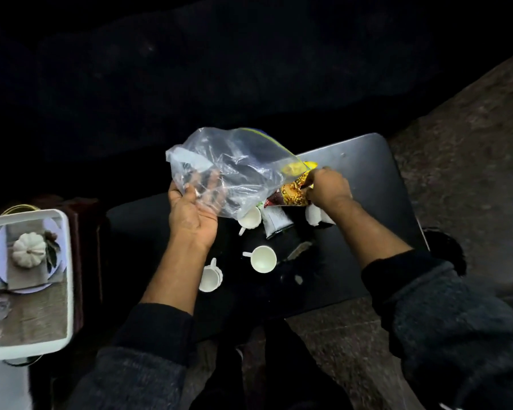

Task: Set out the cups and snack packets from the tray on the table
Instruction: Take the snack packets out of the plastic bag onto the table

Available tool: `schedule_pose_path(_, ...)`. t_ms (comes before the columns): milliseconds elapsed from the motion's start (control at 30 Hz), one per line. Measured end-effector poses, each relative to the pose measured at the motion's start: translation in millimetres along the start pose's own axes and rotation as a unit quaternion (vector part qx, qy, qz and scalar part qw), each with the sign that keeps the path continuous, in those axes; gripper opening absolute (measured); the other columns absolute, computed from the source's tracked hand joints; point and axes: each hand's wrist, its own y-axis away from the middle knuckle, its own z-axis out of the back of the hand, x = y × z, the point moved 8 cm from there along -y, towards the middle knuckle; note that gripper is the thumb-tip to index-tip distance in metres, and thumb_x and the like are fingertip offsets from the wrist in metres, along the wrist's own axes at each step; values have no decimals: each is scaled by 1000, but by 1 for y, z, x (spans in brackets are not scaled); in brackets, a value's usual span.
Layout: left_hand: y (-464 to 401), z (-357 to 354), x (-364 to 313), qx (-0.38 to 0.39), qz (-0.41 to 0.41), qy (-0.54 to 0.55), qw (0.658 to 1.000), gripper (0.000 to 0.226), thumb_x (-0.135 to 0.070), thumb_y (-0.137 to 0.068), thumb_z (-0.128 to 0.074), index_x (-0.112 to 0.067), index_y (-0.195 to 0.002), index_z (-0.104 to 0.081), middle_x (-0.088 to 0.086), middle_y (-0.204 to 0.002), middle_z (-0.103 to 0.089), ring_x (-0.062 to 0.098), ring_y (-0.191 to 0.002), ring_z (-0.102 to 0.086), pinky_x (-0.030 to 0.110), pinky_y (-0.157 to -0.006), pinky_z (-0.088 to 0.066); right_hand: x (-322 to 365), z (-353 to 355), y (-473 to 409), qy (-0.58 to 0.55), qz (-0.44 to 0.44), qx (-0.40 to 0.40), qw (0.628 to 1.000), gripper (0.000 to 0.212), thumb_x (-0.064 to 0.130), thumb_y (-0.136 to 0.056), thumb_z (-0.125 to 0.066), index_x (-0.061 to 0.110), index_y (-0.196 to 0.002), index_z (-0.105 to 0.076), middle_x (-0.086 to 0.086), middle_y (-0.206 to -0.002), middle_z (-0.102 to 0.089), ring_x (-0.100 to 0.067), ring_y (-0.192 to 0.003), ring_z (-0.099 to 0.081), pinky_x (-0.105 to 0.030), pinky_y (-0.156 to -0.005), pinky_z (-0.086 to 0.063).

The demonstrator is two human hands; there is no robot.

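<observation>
My left hand (194, 207) holds a clear plastic zip bag (234, 170) up over the black table (365, 184). My right hand (328, 189) grips a yellow and brown snack packet (293, 192) at the bag's mouth. A dark silver snack packet (276, 220) lies below it. White cups sit on the table: one upright (263, 259), one on its side (209, 276), one partly under the bag (249, 218). More white cups (313, 216) are half hidden under my right wrist.
A white tray (67, 261) with a printed picture of a white pumpkin and plate stands at the left on a dark stand. Speckled stone floor (462, 149) lies to the right of the table. The far side is dark.
</observation>
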Motion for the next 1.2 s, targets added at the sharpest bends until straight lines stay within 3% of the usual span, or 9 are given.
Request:
schedule_pose_path(133, 13, -16, 0, 30, -2, 22, 999, 41, -8, -105, -41, -22, -145, -42, 10, -125, -69, 21, -94, -77, 39, -68, -64, -19, 42, 10, -308, -66, -107, 943, 20, 24, -95, -56, 14, -97, -73, -11, -95, -71, -27, -87, -67, -36, -78, -50)
schedule_pose_path(267, 41, -50, -12, 98, -25, -2, 995, 53, -2, -100, -47, -17, -150, -37, 12, -135, -62, 20, -97, -74, 40, -68, -64, 10, 44, 71, -733, -160, 74, 657, 61, 69, -95, -35, 16, -115, -56, -9, -105, -65, -26, -96, -69, -37, -72, -56)
schedule_pose_path(333, 68, -74, -20, 137, -43, -36, 989, 62, 4, -94, -53, -18, -150, -38, 12, -139, -60, 22, -104, -71, 47, -78, -64, 47, 63, 104, -766, -100, 166, 613, 79, 80, -87, -31, 14, -123, -53, -16, -116, -67, -33, -106, -69, -45, -83, -59)
schedule_pose_path(567, 183, -116, 3, 201, -31, -174, 963, 58, 15, -88, -58, -4, -139, -37, 23, -124, -65, 33, -97, -72, 44, -68, -64, 27, 192, 157, -685, 24, -153, 712, 79, 18, -92, -66, 31, -154, -19, -10, -107, -69, -10, -81, -68, -22, -67, -56)
schedule_pose_path(733, 221, -115, -25, 188, -119, -252, 942, 136, -25, -66, -88, -46, -153, 14, 12, -161, -31, 19, -116, -62, 55, -98, -53, -1, 250, 214, -535, 123, -224, 805, 49, 1, -77, -49, 24, -112, -74, 3, -87, -76, -10, -64, -60, -29, -60, -50)
schedule_pose_path(833, 247, -130, -19, 295, -128, -351, 879, 132, -9, -73, -85, -48, -155, 10, 4, -169, -11, 13, -121, -55, 50, -105, -50, -3, 245, 256, -624, 123, -156, 756, 26, -2, -66, -48, 10, -67, -71, 5, -50, -61, -4, -43, -46, -16, -45, -37)
schedule_pose_path(967, 325, -141, 56, 505, -59, -424, 750, 102, -12, -69, -90, -38, -151, -36, 2, -138, -63, 33, -118, -67, 51, -98, -56, -21, 246, 302, -668, 128, -200, 705, 18, 3, -61, -45, 10, -52, -59, 6, -45, -52, -3, -42, -43, -17, -44, -36)
schedule_pose_path(1100, 342, -154, 68, 417, -128, -448, 780, 53, -10, -72, -89, -10, -119, -65, 15, -104, -77, 34, -96, -75, 55, -86, -60, -63, 234, 335, -619, 96, -271, 731, 20, 22, -85, -52, 17, -91, -70, -3, -94, -69, -8, -85, -66, -28, -82, -54)
schedule_pose_path(1200, 341, -174, 69, 354, -145, -383, 841, 14, -8, -75, -72, -4, -88, -69, 13, -80, -73, 30, -72, -70, 41, -70, -59, -72, 217, 369, -451, 201, -244, 835, 55, 42, -93, -57, 39, -147, -42, -6, -159, -23, -5, -148, -25, -20, -119, -28)
